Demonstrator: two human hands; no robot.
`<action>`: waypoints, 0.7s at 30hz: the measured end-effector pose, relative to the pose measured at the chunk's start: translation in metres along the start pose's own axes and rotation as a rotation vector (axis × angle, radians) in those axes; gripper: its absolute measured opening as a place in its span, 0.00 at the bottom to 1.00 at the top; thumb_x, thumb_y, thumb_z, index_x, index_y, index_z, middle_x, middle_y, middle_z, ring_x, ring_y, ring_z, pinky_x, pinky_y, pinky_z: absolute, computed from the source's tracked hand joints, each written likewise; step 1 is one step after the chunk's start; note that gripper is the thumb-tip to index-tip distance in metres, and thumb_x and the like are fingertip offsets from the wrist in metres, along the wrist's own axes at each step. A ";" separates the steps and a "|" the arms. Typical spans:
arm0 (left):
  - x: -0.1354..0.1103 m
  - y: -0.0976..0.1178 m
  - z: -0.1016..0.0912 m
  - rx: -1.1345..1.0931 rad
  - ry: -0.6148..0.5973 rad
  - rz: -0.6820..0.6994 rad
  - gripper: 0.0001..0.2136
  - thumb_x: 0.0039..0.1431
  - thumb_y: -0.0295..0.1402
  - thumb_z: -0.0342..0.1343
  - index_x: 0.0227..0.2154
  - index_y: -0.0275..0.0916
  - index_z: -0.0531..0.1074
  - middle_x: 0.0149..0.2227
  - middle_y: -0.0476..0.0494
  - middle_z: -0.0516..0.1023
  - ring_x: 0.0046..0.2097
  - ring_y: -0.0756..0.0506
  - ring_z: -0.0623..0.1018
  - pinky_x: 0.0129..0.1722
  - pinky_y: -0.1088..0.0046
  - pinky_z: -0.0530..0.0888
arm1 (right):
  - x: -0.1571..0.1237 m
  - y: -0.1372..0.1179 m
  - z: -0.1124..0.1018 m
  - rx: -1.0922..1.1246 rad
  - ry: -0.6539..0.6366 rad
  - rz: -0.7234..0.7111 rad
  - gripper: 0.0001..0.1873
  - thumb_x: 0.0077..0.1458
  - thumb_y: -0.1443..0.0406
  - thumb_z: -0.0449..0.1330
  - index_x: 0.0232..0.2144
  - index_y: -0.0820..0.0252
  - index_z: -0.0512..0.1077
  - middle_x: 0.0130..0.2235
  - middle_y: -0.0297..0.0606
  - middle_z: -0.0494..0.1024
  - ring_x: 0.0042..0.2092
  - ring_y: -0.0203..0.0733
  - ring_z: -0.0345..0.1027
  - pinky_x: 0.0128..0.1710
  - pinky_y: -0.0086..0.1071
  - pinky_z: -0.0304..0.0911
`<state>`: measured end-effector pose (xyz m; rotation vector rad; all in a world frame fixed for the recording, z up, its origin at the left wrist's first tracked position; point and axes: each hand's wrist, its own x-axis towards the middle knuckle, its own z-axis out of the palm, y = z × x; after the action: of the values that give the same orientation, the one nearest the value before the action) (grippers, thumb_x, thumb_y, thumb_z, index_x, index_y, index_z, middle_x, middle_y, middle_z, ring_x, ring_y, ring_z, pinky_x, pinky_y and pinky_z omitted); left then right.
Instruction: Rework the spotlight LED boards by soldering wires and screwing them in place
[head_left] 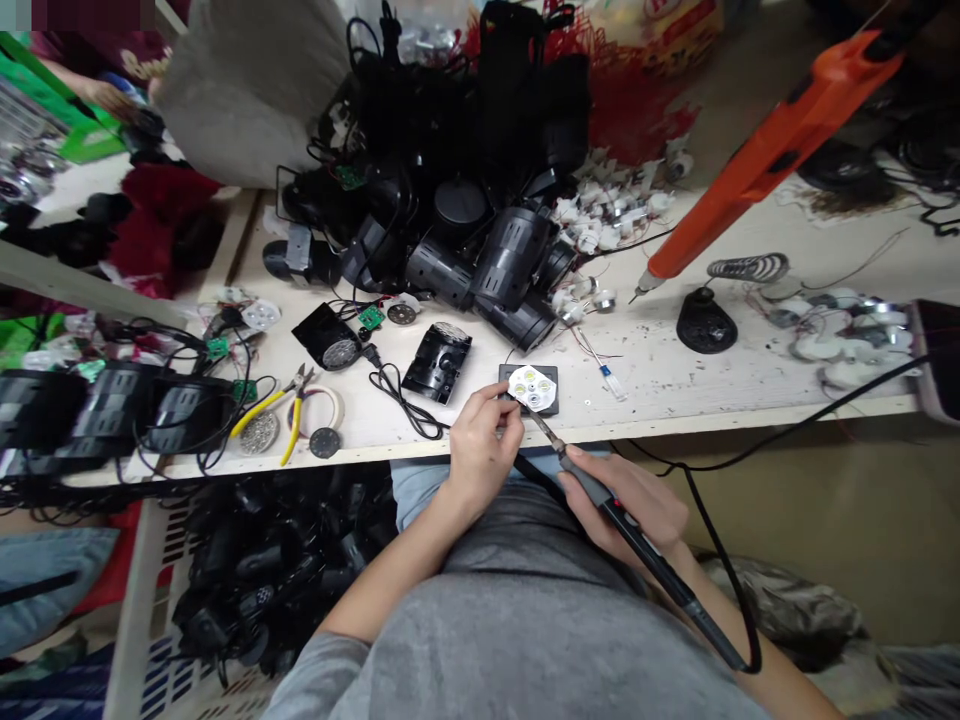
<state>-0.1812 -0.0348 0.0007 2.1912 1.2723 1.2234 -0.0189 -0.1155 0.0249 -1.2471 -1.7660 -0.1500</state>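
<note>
A white LED board (538,380) with several yellow-white LEDs rests on a small black square block (552,407) near the table's front edge. My right hand (656,505) is closed round a soldering iron (637,545), whose tip meets the lower edge of the board. Just left of the board, my left hand (476,445) is pinched shut at its edge. Whatever lies between those fingertips is too small to make out. A black half housing (439,362) and a coiled black cable with a plug (405,400) lie left of this hand.
Yellow-handled cutters (295,420) and a tape roll (330,405) lie to the left. Black housings (510,260) are heaped at the back. An orange electric screwdriver (772,160) hangs at the right above a black stand (706,322). A crate (142,600) of black parts stands below.
</note>
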 end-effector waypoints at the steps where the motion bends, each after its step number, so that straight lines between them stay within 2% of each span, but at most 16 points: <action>1: 0.001 0.000 0.000 -0.008 -0.004 -0.007 0.05 0.60 0.22 0.57 0.33 0.37 0.74 0.42 0.38 0.81 0.42 0.47 0.83 0.37 0.75 0.81 | 0.000 0.000 0.000 0.002 -0.004 -0.001 0.14 0.55 0.73 0.67 0.45 0.65 0.74 0.29 0.38 0.81 0.26 0.36 0.74 0.28 0.27 0.72; 9: -0.001 0.000 0.002 0.010 0.007 0.009 0.05 0.62 0.22 0.56 0.34 0.37 0.74 0.43 0.38 0.80 0.41 0.48 0.83 0.38 0.74 0.81 | -0.002 0.001 0.003 0.002 -0.003 0.001 0.16 0.56 0.73 0.66 0.47 0.65 0.74 0.29 0.39 0.81 0.25 0.37 0.74 0.27 0.29 0.72; 14: -0.002 0.000 0.003 0.054 0.006 0.021 0.05 0.61 0.22 0.55 0.34 0.37 0.74 0.44 0.38 0.80 0.45 0.46 0.83 0.42 0.71 0.82 | -0.002 0.001 0.003 0.032 -0.014 0.012 0.18 0.55 0.74 0.67 0.48 0.64 0.73 0.28 0.38 0.80 0.24 0.37 0.73 0.26 0.29 0.71; 21: -0.001 0.001 0.003 0.061 -0.001 0.039 0.05 0.62 0.22 0.55 0.35 0.37 0.74 0.43 0.38 0.80 0.45 0.45 0.83 0.42 0.71 0.82 | 0.001 0.000 0.004 0.049 -0.001 0.005 0.22 0.53 0.76 0.67 0.50 0.63 0.74 0.29 0.37 0.81 0.25 0.37 0.73 0.27 0.29 0.71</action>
<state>-0.1784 -0.0361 -0.0012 2.2691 1.2890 1.2130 -0.0211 -0.1131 0.0234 -1.2164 -1.7569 -0.1024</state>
